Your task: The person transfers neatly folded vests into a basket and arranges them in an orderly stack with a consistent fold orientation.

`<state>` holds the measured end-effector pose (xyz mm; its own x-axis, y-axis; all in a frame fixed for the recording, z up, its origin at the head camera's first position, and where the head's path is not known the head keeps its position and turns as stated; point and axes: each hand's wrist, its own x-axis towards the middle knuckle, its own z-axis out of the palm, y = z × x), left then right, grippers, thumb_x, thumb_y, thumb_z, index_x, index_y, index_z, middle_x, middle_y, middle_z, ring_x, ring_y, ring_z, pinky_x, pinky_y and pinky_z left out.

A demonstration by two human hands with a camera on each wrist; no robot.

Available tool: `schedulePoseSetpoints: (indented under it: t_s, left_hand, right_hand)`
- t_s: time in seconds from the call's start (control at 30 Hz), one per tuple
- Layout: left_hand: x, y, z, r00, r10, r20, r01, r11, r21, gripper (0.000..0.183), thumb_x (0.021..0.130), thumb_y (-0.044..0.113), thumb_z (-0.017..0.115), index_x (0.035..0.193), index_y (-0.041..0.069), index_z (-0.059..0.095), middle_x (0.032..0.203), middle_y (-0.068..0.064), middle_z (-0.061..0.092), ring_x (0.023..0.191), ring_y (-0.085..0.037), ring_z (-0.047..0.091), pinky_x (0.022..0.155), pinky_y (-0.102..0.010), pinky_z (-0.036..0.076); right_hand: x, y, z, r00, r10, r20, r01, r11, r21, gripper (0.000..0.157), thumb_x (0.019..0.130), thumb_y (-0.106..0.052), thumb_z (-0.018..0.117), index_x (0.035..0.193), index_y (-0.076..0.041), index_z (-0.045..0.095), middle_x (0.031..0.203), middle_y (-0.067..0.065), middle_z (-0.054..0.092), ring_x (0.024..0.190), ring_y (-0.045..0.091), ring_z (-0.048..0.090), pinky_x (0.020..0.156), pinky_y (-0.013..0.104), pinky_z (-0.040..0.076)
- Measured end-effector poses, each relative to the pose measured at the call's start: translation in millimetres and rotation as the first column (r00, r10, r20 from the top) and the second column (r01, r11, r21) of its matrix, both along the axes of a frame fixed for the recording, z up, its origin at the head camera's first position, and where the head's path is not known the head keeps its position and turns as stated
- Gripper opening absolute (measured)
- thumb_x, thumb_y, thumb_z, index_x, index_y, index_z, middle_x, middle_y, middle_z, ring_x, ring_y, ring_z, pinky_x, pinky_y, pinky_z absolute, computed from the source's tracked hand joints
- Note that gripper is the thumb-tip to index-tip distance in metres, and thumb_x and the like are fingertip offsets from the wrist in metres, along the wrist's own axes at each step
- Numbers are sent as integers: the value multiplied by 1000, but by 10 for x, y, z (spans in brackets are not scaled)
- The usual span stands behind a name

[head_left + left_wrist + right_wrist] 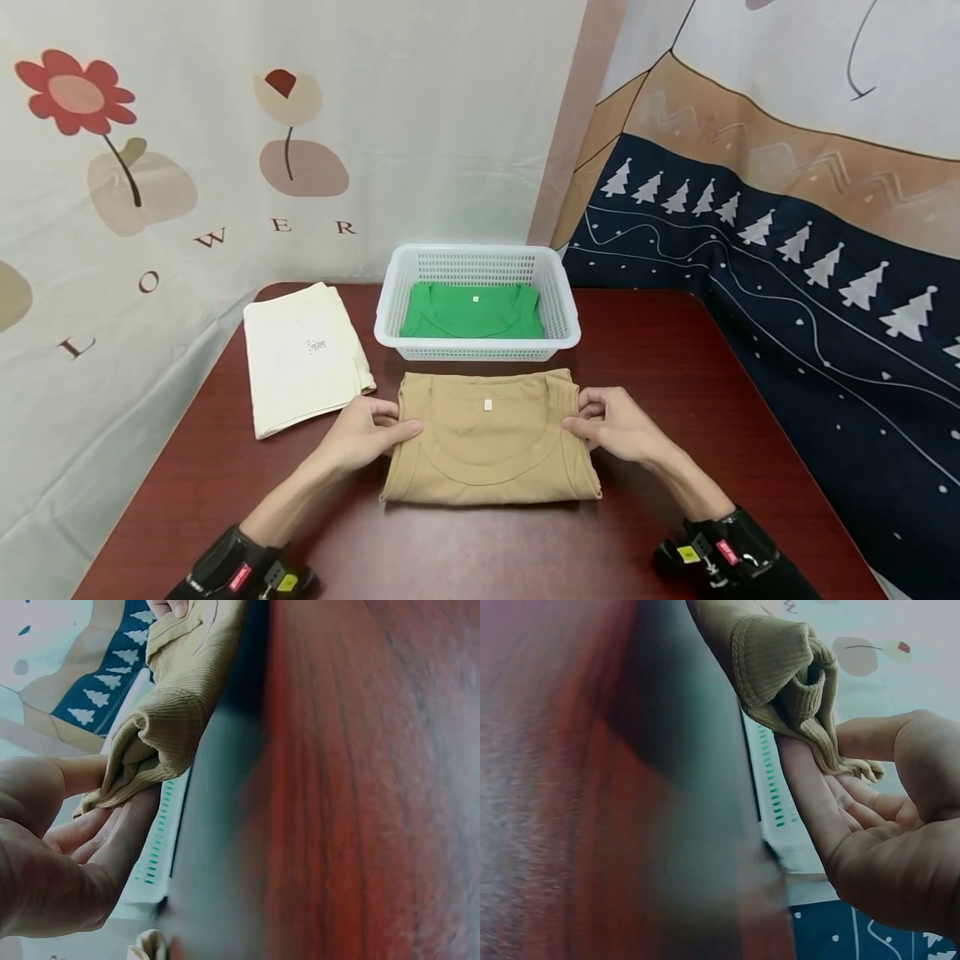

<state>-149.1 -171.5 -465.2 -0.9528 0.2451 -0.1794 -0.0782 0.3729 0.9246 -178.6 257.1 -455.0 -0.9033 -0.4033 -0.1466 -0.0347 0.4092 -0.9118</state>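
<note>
A folded tan ribbed tank top [487, 450] with a small white neck label is held between both hands, neckline side up. My left hand [367, 433] pinches its left edge, thumb on top and fingers underneath. At the opposite edge my right hand [618, 425] grips it the same way. Both wrist views show the rolled layers of the tan top [169, 724] between thumb and fingers, lifted above the table. Just behind it stands a white plastic basket [386, 321] with a folded green top [480, 312] lying inside.
A folded cream garment [300, 358] with small printed marks lies left of the basket on the dark red table [667, 358]. Printed curtains [465, 125] hang behind the table and along its right side.
</note>
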Motion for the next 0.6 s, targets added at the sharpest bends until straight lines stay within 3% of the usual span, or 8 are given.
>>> schedulePoseSetpoints:
  t_s: [0.27, 0.6]
  left_hand:
    - [76, -49, 213, 996, 14, -88, -24, 993, -118, 22, 101, 28, 86, 105, 6, 85, 98, -6, 86, 86, -11, 78, 77, -26, 65]
    - [-8, -151, 425, 990, 16, -143, -24, 998, -58, 25, 103, 27, 84, 98, 2, 80, 86, -4, 80, 76, -9, 72, 73, -29, 65]
  right_hand:
    - [6, -18, 186, 1000, 0, -29, 0, 1000, -4, 25, 102, -11, 82, 97, 2, 61, 82, 3, 67, 72, 12, 70, 68, 41, 70]
    - [-70, -48, 352, 997, -32, -71, 30, 999, -25, 19, 102, -9, 81, 103, 3, 66, 90, 7, 78, 76, 16, 78, 70, 42, 72]
